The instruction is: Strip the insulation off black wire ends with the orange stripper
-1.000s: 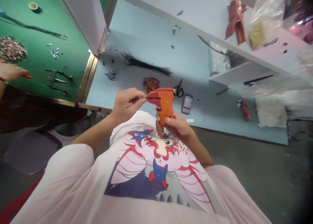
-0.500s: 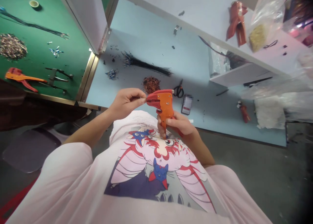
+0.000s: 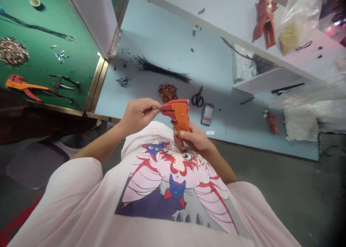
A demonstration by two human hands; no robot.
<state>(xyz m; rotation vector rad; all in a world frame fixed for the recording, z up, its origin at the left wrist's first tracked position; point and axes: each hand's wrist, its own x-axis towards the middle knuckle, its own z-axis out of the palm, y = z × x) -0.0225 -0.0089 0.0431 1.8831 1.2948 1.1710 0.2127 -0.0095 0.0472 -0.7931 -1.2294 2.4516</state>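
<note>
My right hand (image 3: pixel 193 136) is wrapped round the handles of an orange and red wire stripper (image 3: pixel 180 113), held upright over the table's front edge. Its red jaws face left, toward my left hand (image 3: pixel 142 112). Thumb and finger of that hand pinch a thin wire (image 3: pixel 154 108) right at the tip of the jaws. Most of the wire is hidden by the fingers, and how far it enters the jaws I cannot tell. Just behind the stripper lies a heap of copper-coloured scraps (image 3: pixel 167 92). A bundle of black wires (image 3: pixel 163 70) rests farther back.
Black-handled scissors (image 3: pixel 198 98) and a phone (image 3: pixel 207 113) lie right of the stripper. Small blue and silver pieces (image 3: pixel 123 81) sit at the left. A shelf (image 3: pixel 205 13) overhangs the back, bearing a red tool (image 3: pixel 265 22). Another stripper (image 3: pixel 25 85) lies on the green table.
The wire stripper has shifted slightly left, and my right hand with it. A bit more of the wire shows at my left fingertips. The camera view has moved a little.
</note>
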